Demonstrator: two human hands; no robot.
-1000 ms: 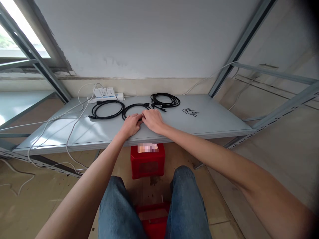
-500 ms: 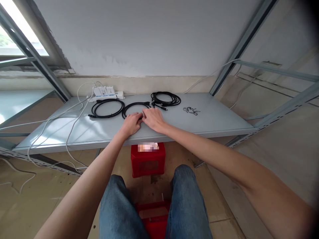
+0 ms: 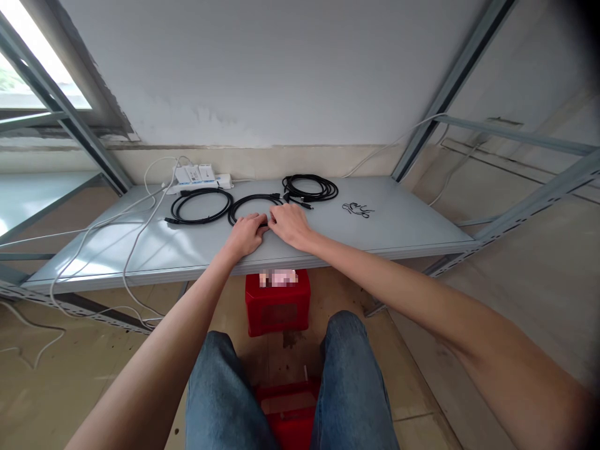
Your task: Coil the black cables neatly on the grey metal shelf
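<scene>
Because both our hands meet over the near arc of the middle black cable coil (image 3: 253, 206), any slip there matters most: our left hand (image 3: 247, 234) and right hand (image 3: 289, 224) lie knuckles up with fingers curled onto that arc, seemingly pinching it, though we cannot tell how firm the hold is since the fingertips are hidden. The coil lies flat on the grey shelf (image 3: 398, 225), roughly midway along it and back from the front edge. We judge the loops could spring apart if one hand lets go, as nothing binds them. Its far end nearly touches the bundled black cable (image 3: 309, 187) toward the back edge, so a pull could snag and drag it. The left coil (image 3: 201, 206) and the white power strip (image 3: 199, 176) with its trailing white cords (image 3: 135, 244) lie close enough to tangle.
</scene>
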